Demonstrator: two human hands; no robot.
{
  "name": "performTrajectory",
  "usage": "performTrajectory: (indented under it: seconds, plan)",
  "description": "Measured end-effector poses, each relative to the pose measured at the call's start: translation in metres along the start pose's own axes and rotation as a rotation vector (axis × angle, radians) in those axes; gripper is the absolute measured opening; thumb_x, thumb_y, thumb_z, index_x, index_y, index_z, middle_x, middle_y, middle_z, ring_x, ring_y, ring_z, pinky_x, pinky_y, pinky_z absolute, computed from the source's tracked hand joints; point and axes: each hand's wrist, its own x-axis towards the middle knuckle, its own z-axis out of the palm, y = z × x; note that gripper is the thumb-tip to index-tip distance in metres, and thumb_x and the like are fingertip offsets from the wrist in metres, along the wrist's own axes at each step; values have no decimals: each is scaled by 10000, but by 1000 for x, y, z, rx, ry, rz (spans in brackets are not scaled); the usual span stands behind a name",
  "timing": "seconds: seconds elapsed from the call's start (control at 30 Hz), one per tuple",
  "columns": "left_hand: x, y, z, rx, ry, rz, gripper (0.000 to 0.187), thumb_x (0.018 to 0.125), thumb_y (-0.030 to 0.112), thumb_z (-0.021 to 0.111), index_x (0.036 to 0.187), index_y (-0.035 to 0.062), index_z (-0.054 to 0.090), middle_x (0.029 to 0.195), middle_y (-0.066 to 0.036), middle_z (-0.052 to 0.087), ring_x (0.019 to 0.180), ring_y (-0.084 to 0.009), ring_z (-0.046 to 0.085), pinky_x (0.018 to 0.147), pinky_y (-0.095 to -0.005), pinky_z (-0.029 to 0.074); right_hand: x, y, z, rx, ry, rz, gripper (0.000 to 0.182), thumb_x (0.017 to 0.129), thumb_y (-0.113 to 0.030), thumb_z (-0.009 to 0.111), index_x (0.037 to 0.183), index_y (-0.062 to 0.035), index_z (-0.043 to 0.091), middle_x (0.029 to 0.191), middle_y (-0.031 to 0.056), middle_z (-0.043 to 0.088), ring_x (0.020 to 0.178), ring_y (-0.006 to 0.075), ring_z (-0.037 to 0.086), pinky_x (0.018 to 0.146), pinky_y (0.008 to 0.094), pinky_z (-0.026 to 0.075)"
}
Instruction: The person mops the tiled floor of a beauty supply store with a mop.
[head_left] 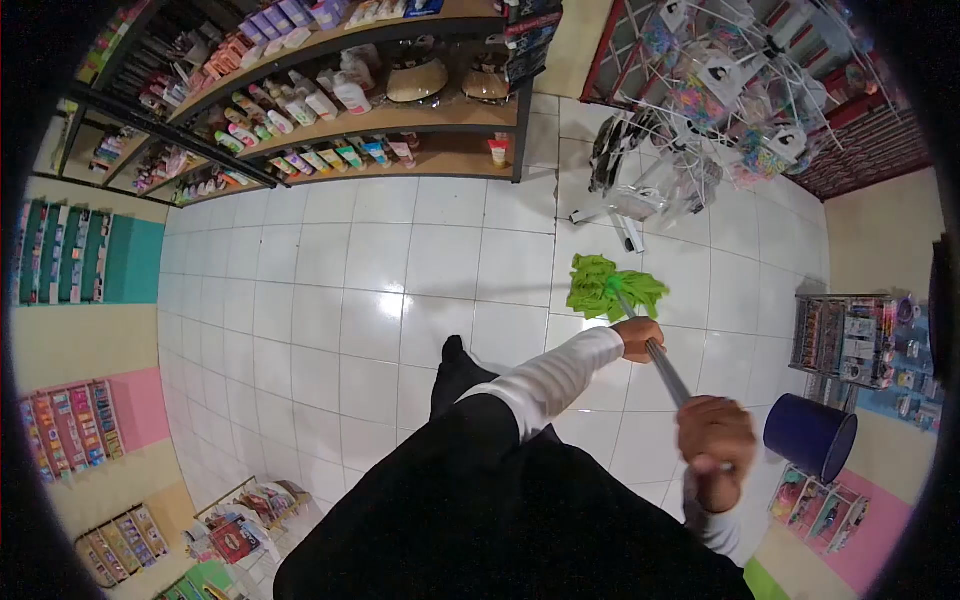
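A mop with a bright green head [598,286] lies spread on the white tiled floor [380,290], right of the middle of the view. Its grey metal handle [668,374] slants up toward me. My left hand [638,338] is wrapped round the lower part of the handle, close above the mop head. Higher up, my right hand [715,440] grips the handle near its top end and looks slightly blurred. White sleeves cover both forearms, and dark clothing fills the bottom of the view.
A shelf [400,135] of bottles and tubes runs along the upper left. A wheeled rack [690,150] hung with plastic-bagged goods stands just beyond the mop. On the right are a dark blue bin [810,437] and a wall display [845,340]. A goods stand [250,520] is at lower left.
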Motion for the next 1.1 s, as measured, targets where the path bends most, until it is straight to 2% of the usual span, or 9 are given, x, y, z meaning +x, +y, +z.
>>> performTrajectory:
  seconds: [0.07, 0.13, 0.37, 0.5, 0.6, 0.63, 0.7, 0.8, 1.1]
  plan:
    - [-13, 18, -28, 8, 5, -49, 327, 734, 235, 562, 499, 38, 449, 508, -177, 468, 512, -370, 488, 509, -445, 378, 16, -7, 7, -17, 248, -50, 530, 830, -396, 563, 448, -73, 387, 403, 25, 400, 352, 185, 427, 424, 325, 384]
    - [-29, 29, -67, 22, -79, -174, 291, 699, 209, 558, 497, 32, 446, 514, -179, 487, 540, -377, 512, 531, -453, 390, 39, -8, 7, 144, 207, -129, 512, 851, -358, 552, 442, -101, 384, 379, 9, 381, 308, 162, 393, 371, 297, 340]
    - [-169, -18, -188, 68, 63, -373, 157, 624, 189, 565, 548, 52, 553, 601, -185, 573, 665, -373, 578, 635, -471, 455, 125, 13, 98, 474, 106, -157, 508, 851, -341, 554, 436, -113, 370, 377, 10, 397, 299, 152, 389, 360, 293, 346]
    - [-267, -35, -258, 109, 262, -265, 137, 579, 123, 629, 648, 20, 571, 657, -162, 583, 651, -358, 573, 581, -420, 445, 164, 24, 178, 477, 62, -75, 530, 833, -390, 573, 445, -63, 422, 415, 43, 441, 365, 202, 464, 447, 339, 444]
    - [-325, -42, -309, 162, 256, -335, 180, 658, 134, 637, 569, 25, 525, 574, -153, 536, 573, -344, 544, 523, -415, 407, 183, 44, 226, 527, -144, -98, 350, 779, -243, 558, 517, -25, 483, 547, 84, 529, 539, 255, 557, 592, 378, 490]
    - [-341, -37, -325, 203, 289, -350, 239, 691, 143, 637, 533, 26, 501, 533, -151, 507, 529, -339, 523, 495, -414, 386, 194, 46, 242, 511, -247, -153, 242, 736, -154, 534, 549, -14, 468, 564, 99, 514, 546, 278, 539, 593, 386, 474]
    - [-373, -37, -350, 238, 339, -385, 348, 745, 158, 624, 484, 24, 438, 474, -151, 443, 452, -330, 459, 456, -408, 344, 214, 48, 283, 540, -291, -233, 351, 782, -198, 513, 494, -26, 410, 473, 83, 443, 438, 233, 478, 496, 357, 421]
    - [-416, -48, -381, 282, 284, -560, 298, 693, 164, 621, 477, 36, 461, 503, -156, 487, 477, -349, 493, 467, -422, 385, 222, 64, 324, 538, -464, -261, 258, 724, -115, 493, 513, -21, 379, 489, 90, 400, 442, 260, 434, 493, 369, 389]
    - [-467, -122, -379, 678, 162, -715, 224, 711, 276, 601, 569, 104, 600, 703, -121, 585, 728, -328, 586, 677, -440, 467, 178, 127, 357, 451, -300, -170, 140, 634, -12, 477, 544, -26, 372, 523, 81, 344, 472, 262, 386, 485, 366, 325]
